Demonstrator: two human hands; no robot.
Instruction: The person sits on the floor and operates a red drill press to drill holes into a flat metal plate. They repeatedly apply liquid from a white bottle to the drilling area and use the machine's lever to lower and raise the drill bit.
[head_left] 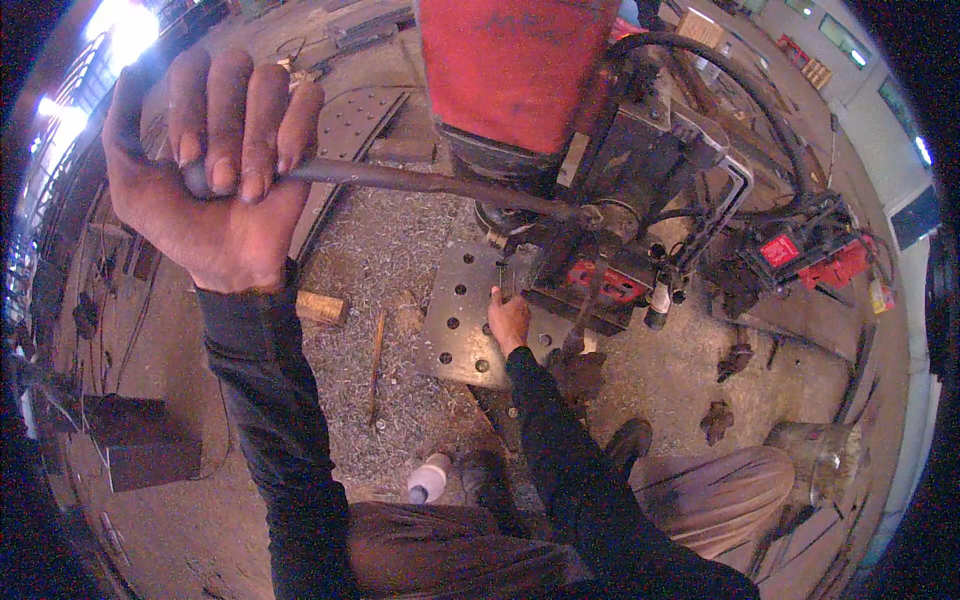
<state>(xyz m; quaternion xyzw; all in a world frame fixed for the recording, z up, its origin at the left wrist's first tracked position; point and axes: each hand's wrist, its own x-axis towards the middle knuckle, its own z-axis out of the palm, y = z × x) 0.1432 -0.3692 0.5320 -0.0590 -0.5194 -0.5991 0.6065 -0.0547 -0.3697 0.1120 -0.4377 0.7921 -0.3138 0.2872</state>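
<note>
My left hand (225, 150) is wrapped round the knob end of a long metal lever (420, 183), raised at the upper left. The lever runs right to the hub of a red and black drill press (515, 75), which looks like a magnetic-base drill. Below its spindle lies a flat steel plate (440, 330) with several round holes. Low over the plate, close to the drill's base, is my right hand (510, 320). Its fingers look curled with the thumb pointing up beside the spindle; whatever it may hold is too small to make out.
Metal shavings cover the floor around the plate. A wooden block (322, 307) and a white bottle (429, 478) are on the left and near side. A black cable (780, 90) loops behind the drill. To the right stands another red machine (835, 262); a metal cylinder (815, 455) is nearer me.
</note>
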